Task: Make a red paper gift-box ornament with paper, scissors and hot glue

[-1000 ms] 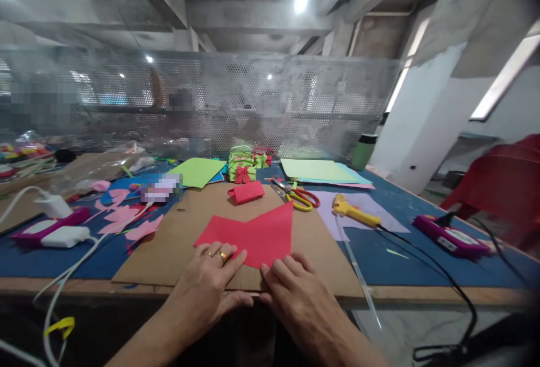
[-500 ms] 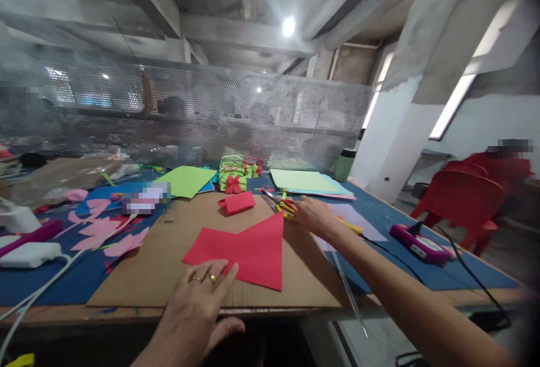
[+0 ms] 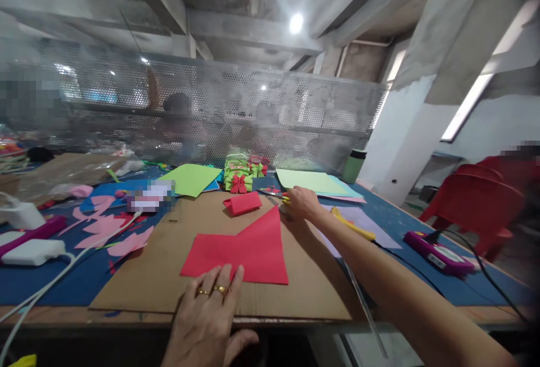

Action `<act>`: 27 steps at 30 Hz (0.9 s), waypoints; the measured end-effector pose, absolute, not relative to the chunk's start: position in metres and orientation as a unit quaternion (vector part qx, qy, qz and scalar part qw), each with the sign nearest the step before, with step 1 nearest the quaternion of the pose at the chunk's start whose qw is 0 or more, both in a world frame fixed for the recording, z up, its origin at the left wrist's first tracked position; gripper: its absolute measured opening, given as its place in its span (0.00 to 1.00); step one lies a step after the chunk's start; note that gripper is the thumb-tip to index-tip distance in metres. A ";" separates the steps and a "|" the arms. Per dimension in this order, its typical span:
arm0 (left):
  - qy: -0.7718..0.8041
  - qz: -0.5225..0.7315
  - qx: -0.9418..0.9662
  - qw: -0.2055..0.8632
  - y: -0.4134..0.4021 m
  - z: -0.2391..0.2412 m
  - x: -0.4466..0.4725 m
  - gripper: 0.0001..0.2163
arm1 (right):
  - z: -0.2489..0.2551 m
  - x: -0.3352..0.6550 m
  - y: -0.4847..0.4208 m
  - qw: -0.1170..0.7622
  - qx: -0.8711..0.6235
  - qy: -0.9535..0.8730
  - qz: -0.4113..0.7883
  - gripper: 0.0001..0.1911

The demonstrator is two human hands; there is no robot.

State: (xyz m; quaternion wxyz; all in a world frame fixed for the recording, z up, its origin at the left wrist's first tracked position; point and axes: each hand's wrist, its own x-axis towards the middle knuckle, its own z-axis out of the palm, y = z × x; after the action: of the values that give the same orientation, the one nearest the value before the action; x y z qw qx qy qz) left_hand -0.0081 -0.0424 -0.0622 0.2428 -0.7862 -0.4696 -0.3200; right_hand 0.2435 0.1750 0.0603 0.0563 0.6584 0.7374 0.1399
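In the head view, clock hours are counted around a bright red paper sheet with a notched far edge (image 3: 244,257), twelve being straight away from the wearer. This sheet lies on a broad brown cardboard panel (image 3: 139,277), close to the near table edge. The bare left hand, wearing two gold rings (image 3: 213,299), comes in from six o'clock, unclenched, its fingers laid flat on the sheet's near edge and its thumb spread apart.

The right hand (image 3: 301,204) reaches out to one o'clock, fingers curled over metal scissors with yellow handles (image 3: 287,198). The fingers hide most of the handles, so whether the grip has tightened cannot be told.

At twelve o'clock lies a folded red paper piece (image 3: 243,204), with small lime-green paper baskets trimmed with red bows (image 3: 238,179) behind it. Pale green and blue paper sheets (image 3: 310,180) lie beyond the right hand. At two o'clock a yellow glue gun with a black cord (image 3: 354,226) rests on lilac paper (image 3: 387,231). At three o'clock sits a purple power strip (image 3: 441,254); its white label is too small to read. Pink paper cut-outs (image 3: 101,233) lie toward ten o'clock.
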 end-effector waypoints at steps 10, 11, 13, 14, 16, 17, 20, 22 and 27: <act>-0.492 -0.267 -0.807 0.189 -0.047 -0.047 -0.004 0.46 | 0.045 0.238 0.166 0.047 0.653 0.755 0.046 0.18; -0.491 -0.266 -0.808 0.187 -0.048 -0.047 -0.004 0.45 | 0.046 0.239 0.167 0.045 0.652 0.756 0.034 0.17; -0.494 -0.262 -0.808 0.184 -0.049 -0.046 -0.005 0.45 | 0.046 0.242 0.167 0.043 0.652 0.757 0.009 0.17; -0.496 -0.260 -0.808 0.181 -0.050 -0.046 -0.006 0.45 | 0.046 0.242 0.167 0.043 0.653 0.756 -0.004 0.17; -0.496 -0.256 -0.811 0.174 -0.051 -0.043 -0.007 0.44 | 0.046 0.244 0.165 0.041 0.656 0.753 -0.028 0.16; -0.494 -0.255 -0.813 0.171 -0.052 -0.042 -0.008 0.43 | 0.046 0.245 0.162 0.038 0.657 0.752 -0.040 0.15; -0.487 -0.256 -0.817 0.172 -0.055 -0.039 -0.011 0.40 | 0.051 0.249 0.152 0.017 0.655 0.753 -0.070 0.14; -0.487 -0.259 -0.814 0.182 -0.058 -0.040 -0.014 0.40 | 0.059 0.254 0.143 -0.013 0.653 0.753 -0.079 0.13; -0.478 -0.272 -0.813 0.194 -0.065 -0.048 -0.025 0.35 | 0.080 0.275 0.091 -0.154 0.656 0.734 -0.082 0.08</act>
State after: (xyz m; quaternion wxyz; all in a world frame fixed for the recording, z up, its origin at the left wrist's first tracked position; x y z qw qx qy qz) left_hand -0.0247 -0.0653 -0.0482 0.1936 -0.8126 -0.4777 -0.2720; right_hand 0.2748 0.0910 0.0802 -0.1541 0.6561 0.7342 -0.0816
